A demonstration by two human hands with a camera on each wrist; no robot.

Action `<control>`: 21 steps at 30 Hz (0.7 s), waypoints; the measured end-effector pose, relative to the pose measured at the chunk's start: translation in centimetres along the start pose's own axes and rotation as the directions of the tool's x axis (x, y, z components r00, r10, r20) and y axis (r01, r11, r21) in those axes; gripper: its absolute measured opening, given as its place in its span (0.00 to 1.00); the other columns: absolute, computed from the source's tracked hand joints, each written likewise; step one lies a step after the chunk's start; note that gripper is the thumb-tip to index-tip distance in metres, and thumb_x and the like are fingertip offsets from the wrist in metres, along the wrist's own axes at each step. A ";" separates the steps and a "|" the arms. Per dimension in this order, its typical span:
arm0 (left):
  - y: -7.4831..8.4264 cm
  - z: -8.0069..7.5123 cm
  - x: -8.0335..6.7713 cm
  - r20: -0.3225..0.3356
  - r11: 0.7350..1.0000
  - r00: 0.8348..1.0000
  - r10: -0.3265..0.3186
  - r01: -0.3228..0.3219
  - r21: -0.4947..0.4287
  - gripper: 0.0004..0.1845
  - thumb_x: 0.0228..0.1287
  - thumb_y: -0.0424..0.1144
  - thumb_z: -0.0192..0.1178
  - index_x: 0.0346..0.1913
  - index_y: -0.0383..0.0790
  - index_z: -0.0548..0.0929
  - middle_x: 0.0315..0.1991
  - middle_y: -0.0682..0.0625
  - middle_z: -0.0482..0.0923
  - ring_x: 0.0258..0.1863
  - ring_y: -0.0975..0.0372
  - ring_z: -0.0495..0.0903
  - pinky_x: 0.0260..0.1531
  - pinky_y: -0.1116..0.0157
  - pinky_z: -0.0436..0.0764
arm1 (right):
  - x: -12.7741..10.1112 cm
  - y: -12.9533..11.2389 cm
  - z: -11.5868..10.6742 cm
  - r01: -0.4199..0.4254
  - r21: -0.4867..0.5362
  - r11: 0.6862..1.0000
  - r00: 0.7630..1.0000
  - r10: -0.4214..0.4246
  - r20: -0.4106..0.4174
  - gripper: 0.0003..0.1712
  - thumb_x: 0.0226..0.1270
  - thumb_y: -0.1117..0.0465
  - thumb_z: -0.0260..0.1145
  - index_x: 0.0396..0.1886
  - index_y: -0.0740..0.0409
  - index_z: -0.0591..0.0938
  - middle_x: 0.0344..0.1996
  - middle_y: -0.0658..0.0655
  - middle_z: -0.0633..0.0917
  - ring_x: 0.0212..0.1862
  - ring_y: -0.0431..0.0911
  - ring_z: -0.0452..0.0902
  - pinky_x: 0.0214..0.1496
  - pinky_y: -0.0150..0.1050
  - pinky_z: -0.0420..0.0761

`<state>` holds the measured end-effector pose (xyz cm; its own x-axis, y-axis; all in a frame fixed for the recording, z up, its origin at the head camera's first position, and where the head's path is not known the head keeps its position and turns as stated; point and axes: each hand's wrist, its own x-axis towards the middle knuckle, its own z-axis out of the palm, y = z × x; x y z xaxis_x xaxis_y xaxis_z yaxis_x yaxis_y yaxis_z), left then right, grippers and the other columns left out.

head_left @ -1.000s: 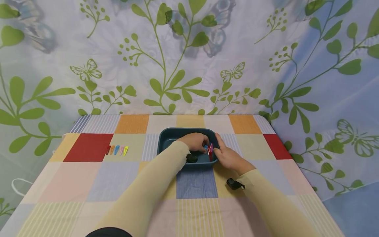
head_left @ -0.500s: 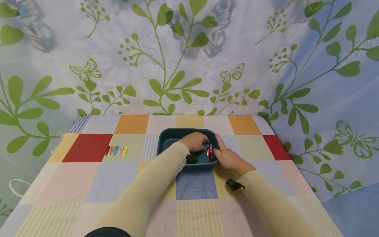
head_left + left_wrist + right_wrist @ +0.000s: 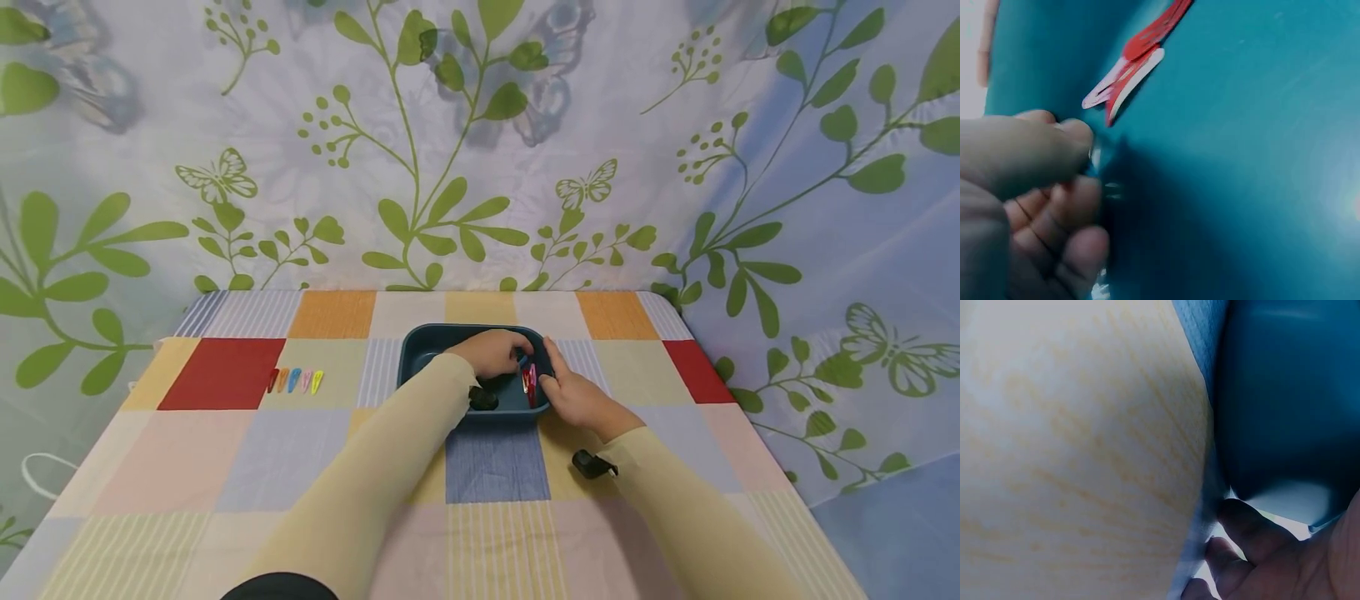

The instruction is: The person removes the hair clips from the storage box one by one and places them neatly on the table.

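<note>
A dark teal plastic box [image 3: 498, 416] stands mid-table. My left hand [image 3: 491, 353] reaches into its right half, thumb and fingertips pinching a blue hair clip [image 3: 1093, 164] that is mostly hidden by them. Red hair clips [image 3: 1147, 40] and a pink hair clip [image 3: 1102, 87] lie together on the box floor, beyond those fingertips in the left wrist view. My right hand [image 3: 583, 398] grips the box's right end, thumb at the rim and fingers along the outer wall; the right wrist view shows these fingers [image 3: 1260, 534] against the teal side.
Left of the box, several hair clips lie in a row on the patchwork tablecloth [image 3: 300, 467]: red, orange, a blue clip [image 3: 294, 380], pink and yellow. A leaf-patterned curtain [image 3: 450, 150] hangs behind the table. A white cable [image 3: 37, 467] loops past the left edge.
My left hand has shifted slightly up and away inside the box, and the blue clip has moved with it, off the red and pink clips. My right hand stays on the box.
</note>
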<state>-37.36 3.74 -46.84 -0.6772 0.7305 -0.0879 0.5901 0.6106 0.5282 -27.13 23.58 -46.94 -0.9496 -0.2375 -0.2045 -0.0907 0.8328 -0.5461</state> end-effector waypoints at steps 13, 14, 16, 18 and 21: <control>2.4 -5.8 -6.7 -0.178 0.967 0.982 0.059 -0.101 -0.234 0.21 0.78 0.39 0.62 0.70 0.46 0.80 0.47 0.51 0.87 0.43 0.57 0.86 0.44 0.63 0.82 | 0.0 0.0 -0.1 -0.005 0.002 1.000 1.000 0.005 0.014 0.41 0.86 0.48 0.38 0.87 0.50 0.32 0.80 0.74 0.62 0.77 0.70 0.65 0.79 0.67 0.60; 2.3 -6.1 -7.5 -0.196 0.966 0.979 0.051 -0.099 -0.241 0.21 0.78 0.40 0.62 0.70 0.47 0.80 0.46 0.51 0.88 0.43 0.57 0.86 0.44 0.63 0.82 | 0.0 0.0 0.0 -0.001 -0.001 1.000 1.000 0.001 0.010 0.41 0.86 0.48 0.38 0.87 0.50 0.32 0.80 0.74 0.62 0.77 0.70 0.66 0.79 0.67 0.60; 2.0 -6.5 -9.0 -0.228 0.962 0.973 0.030 -0.090 -0.256 0.20 0.78 0.40 0.63 0.68 0.48 0.81 0.44 0.52 0.88 0.41 0.59 0.86 0.42 0.63 0.82 | 0.0 0.0 0.0 0.008 -0.008 1.000 1.000 -0.008 0.007 0.41 0.86 0.49 0.38 0.87 0.51 0.32 0.79 0.75 0.62 0.76 0.70 0.67 0.79 0.67 0.61; 1.3 -6.9 -10.6 -0.253 0.958 0.967 0.011 -0.083 -0.275 0.19 0.77 0.40 0.63 0.68 0.48 0.82 0.43 0.53 0.88 0.40 0.61 0.86 0.43 0.63 0.83 | 0.1 0.0 0.0 0.017 -0.012 1.000 1.000 -0.017 0.004 0.41 0.86 0.49 0.38 0.87 0.51 0.31 0.78 0.76 0.63 0.75 0.70 0.67 0.78 0.67 0.62; -0.2 -7.3 -13.1 -0.274 0.950 0.961 -0.025 -0.063 -0.306 0.19 0.77 0.40 0.64 0.67 0.48 0.83 0.43 0.52 0.88 0.41 0.61 0.86 0.44 0.62 0.84 | 0.1 -0.1 0.0 0.030 -0.010 0.999 1.000 -0.030 -0.001 0.42 0.86 0.49 0.39 0.87 0.51 0.31 0.78 0.76 0.63 0.75 0.70 0.67 0.79 0.67 0.61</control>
<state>-31.82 -8.13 -39.64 -0.7862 0.6033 0.1338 0.4686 0.4410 0.7655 -27.21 23.48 -46.90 -0.9466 -0.2623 -0.1873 -0.1224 0.8301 -0.5440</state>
